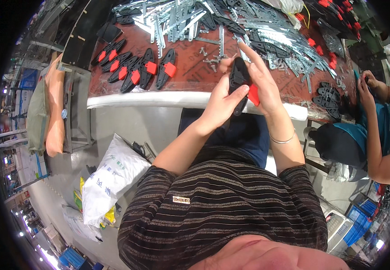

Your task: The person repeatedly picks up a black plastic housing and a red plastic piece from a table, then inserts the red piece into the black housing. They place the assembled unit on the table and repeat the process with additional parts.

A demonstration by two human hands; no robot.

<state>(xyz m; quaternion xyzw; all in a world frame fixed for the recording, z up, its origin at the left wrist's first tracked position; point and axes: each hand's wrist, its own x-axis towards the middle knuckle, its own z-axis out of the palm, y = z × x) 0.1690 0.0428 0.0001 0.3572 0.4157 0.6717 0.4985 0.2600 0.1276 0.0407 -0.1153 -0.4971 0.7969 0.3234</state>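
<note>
One black part (237, 72) with a red tab (253, 95) is gripped between the left hand (221, 98) and the right hand (266, 87), the latter along its right side. Black-and-red parts (146, 72) lie left of both; metal strips (181, 28) beyond.

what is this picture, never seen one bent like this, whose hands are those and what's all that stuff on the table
There's no machine here: a person works with a bare left hand and right hand. The single view looks down from a wide fisheye camera on their head, so straight edges bend.

The left hand holds a black part with a red piece; the right is close against it, its grip unclear.

On the red-brown table lie similar parts with red pieces, heaped metal strips and small coils, probably springs.
</note>
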